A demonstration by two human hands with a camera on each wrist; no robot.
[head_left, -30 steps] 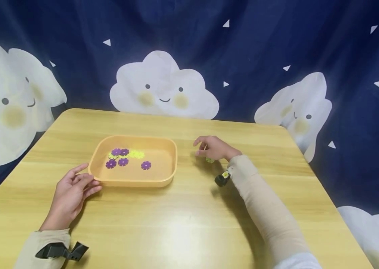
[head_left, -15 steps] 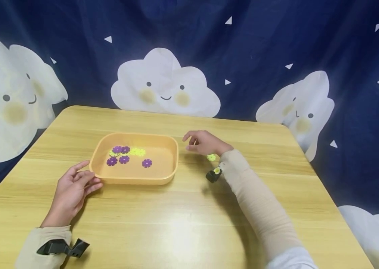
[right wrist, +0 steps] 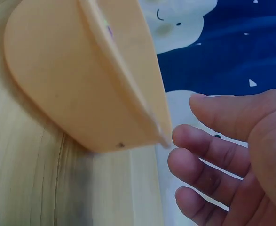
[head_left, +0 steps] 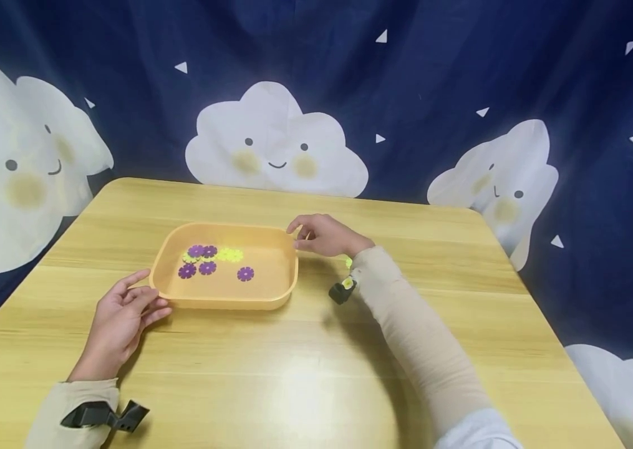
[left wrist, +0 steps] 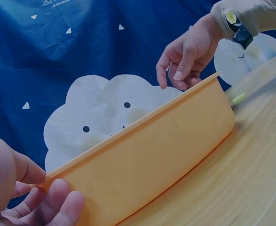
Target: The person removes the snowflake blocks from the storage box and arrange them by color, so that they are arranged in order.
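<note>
An orange tray [head_left: 226, 304] sits on the wooden table and holds purple flower pieces [head_left: 206, 267] and yellow flower pieces [head_left: 229, 254]. My left hand [head_left: 135, 304] lies flat on the table, its fingers touching the tray's near left corner [left wrist: 58, 188]. My right hand [head_left: 309, 234] hovers at the tray's far right rim with loosely bent fingers [right wrist: 208, 153] and nothing visible in it. In the left wrist view the right hand [left wrist: 182, 63] hangs just above the tray [left wrist: 166, 150] rim. One yellow-green flower piece [head_left: 348, 262] lies on the table, partly hidden behind my right wrist.
The wooden table [head_left: 305, 374] stretches bare in front of the tray and to its right. A dark blue curtain with white clouds [head_left: 274, 143] hangs behind the table's far edge. Black camera straps sit on both wrists [head_left: 104, 416].
My right hand has moved left from the loose yellow-green piece to the tray's right rim; that piece stays on the table. The left hand has not moved.
</note>
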